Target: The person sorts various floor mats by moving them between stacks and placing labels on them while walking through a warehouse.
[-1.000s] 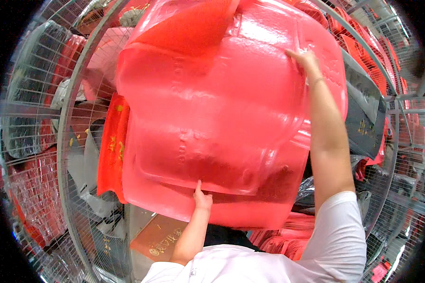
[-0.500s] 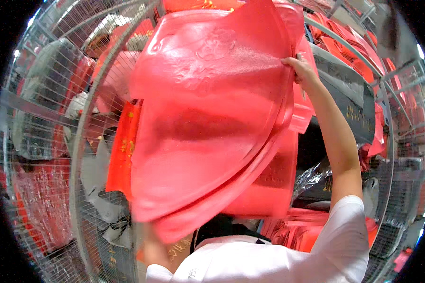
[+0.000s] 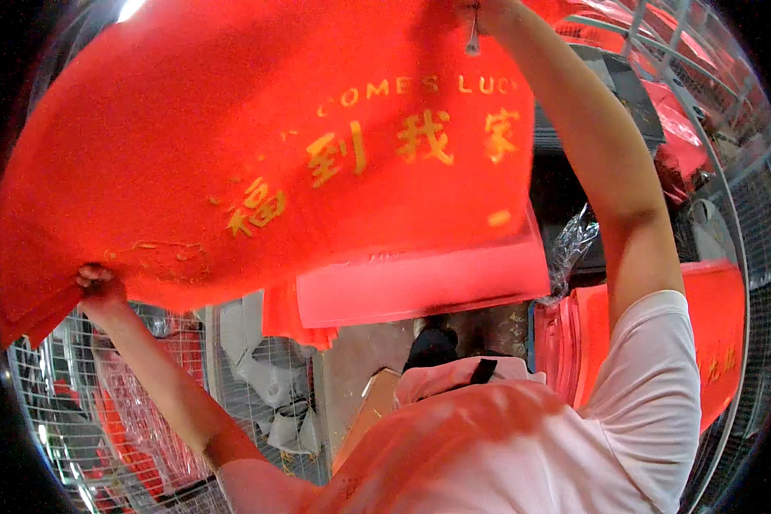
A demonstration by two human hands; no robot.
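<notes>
A large red doormat (image 3: 206, 111) with yellow lettering is spread across the upper part of the view, its fabric face showing. My left hand (image 3: 96, 283) is closed on its lower left edge, fingers curled round it. High up near the mat's right end, my right hand (image 3: 486, 14) is closed on it too, partly cut off by the upper rim; a small metal piece (image 3: 472, 43) hangs just beneath that hand. Below lies another mat with its smooth pinkish-red backing (image 3: 420, 287) showing, its upper part hidden by the held mat.
Wire mesh racks (image 3: 291, 428) stand on the left, and a metal frame (image 3: 728, 184) curves along the right. More red mats (image 3: 715, 334) are piled by my right side. Crumpled clear plastic (image 3: 576, 244) hangs beside dark mats. An orange-brown board (image 3: 364, 415) lies near my feet.
The mat's smooth backing faced me before; now its lettered red face shows. My left hand has swung out left and up, and my right hand has risen toward the upper rim.
</notes>
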